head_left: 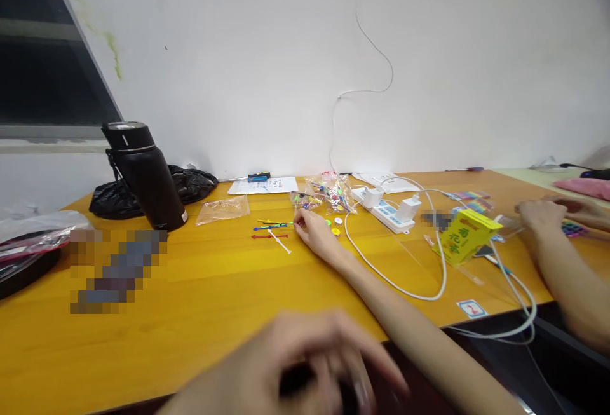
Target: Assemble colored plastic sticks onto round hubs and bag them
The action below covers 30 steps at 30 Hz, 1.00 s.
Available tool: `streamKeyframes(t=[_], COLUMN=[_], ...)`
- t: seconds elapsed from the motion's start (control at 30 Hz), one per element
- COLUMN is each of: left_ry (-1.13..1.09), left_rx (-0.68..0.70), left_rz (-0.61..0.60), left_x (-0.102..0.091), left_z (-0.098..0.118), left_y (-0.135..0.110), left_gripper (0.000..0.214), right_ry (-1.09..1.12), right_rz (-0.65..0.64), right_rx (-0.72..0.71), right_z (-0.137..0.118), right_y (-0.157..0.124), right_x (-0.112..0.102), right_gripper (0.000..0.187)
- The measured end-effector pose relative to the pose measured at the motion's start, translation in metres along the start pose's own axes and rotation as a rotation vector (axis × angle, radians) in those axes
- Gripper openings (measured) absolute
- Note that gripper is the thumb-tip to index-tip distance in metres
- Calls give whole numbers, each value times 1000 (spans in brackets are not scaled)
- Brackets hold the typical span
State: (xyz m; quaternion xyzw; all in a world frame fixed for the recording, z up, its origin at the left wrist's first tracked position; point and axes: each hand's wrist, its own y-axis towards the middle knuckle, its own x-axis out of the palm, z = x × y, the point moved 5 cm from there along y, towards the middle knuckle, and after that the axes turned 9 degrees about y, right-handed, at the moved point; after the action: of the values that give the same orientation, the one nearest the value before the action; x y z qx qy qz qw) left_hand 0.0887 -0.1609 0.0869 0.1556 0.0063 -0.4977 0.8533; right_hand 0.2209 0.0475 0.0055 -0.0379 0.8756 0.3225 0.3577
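My right hand (314, 235) rests low over the table with its fingers curled together. Its fingertips meet the right ends of thin plastic pointers, yellow, green and blue (271, 227); whatever is between them is hidden. A red pointer (262, 236) and a white pointer (280, 242) lie crossed just to the left. Small round pieces, white, green and yellow (336, 232), sit right beside this hand. Close to the camera, my left hand (305, 358) is smeared by motion, fingers bent, with dark patches between them that I cannot identify.
A black bottle (147, 176) stands at the left before a black plastic bag (195, 186). Behind my right hand lie clear bags of small parts (331, 192). A power strip (388, 215), looping white cable (381, 285) and yellow box (467, 237) occupy the right. Another person's hands (543, 217) work beyond.
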Motion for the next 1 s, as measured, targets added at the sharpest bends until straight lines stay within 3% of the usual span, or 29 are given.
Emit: streamKeyframes(t=[0.03,0.17,0.23,0.3,0.53,0.73,0.87,1.0], left_ry=[3,50,14,31,-17,-107,-110,-62], left_rx=[2,27,1,-12,-121,-127,-111,-115], left_rz=[90,643,795,885,919,922,920,884], left_x=[-24,-130,-163,-181,-190,-195,-195,-192], left_z=[-10,-58,-83,-100,-130,-142,-142,-139], left_y=[11,36,37,32,18,17,16,18], left_gripper=[32,25,32,40,54,54,52,51], right_ry=[71,375,542,678,891,811,718,625], right_rz=[9,41,53,74,161,126,37,30], right_rx=[20,176,263,355,504,364,285,226], right_z=[1,13,19,24,23,12,-1,-10], right_y=[1,4,6,8,4,9,9,6], right_x=[-1,1,4,6,8,6,8,7], right_gripper=[9,1,7,14,33,29,24,24])
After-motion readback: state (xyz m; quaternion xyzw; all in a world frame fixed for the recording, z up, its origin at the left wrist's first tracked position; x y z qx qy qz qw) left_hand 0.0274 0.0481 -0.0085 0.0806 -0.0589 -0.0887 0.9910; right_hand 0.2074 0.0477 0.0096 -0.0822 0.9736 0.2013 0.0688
